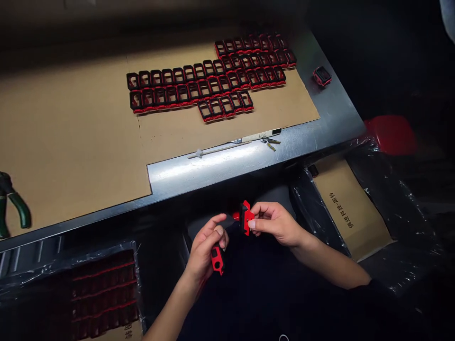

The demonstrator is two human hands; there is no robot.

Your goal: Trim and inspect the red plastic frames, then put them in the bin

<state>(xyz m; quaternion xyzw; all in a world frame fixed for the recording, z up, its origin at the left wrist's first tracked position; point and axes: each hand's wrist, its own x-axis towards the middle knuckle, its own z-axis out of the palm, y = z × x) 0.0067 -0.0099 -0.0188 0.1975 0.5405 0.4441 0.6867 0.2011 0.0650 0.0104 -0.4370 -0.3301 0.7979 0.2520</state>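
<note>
My left hand (205, 247) is closed around a small red and black plastic part (217, 258) below the table's front edge. My right hand (275, 222) pinches another red and black frame part (245, 217), held upright between thumb and fingers. The two hands are close together but apart. Several rows of the same red and black frames (209, 78) lie on a sheet of cardboard (71, 123) at the far side of the metal table (227, 163). One single frame (322, 76) sits alone on the bare metal at the far right.
A thin rod-like tool (234, 143) and small keys (271, 143) lie near the table's front edge. Green-handled pliers (12, 203) rest at the left. A plastic-wrapped box of red parts (103, 289) stands lower left; a plastic-lined carton with a cardboard sheet (351, 208) lower right.
</note>
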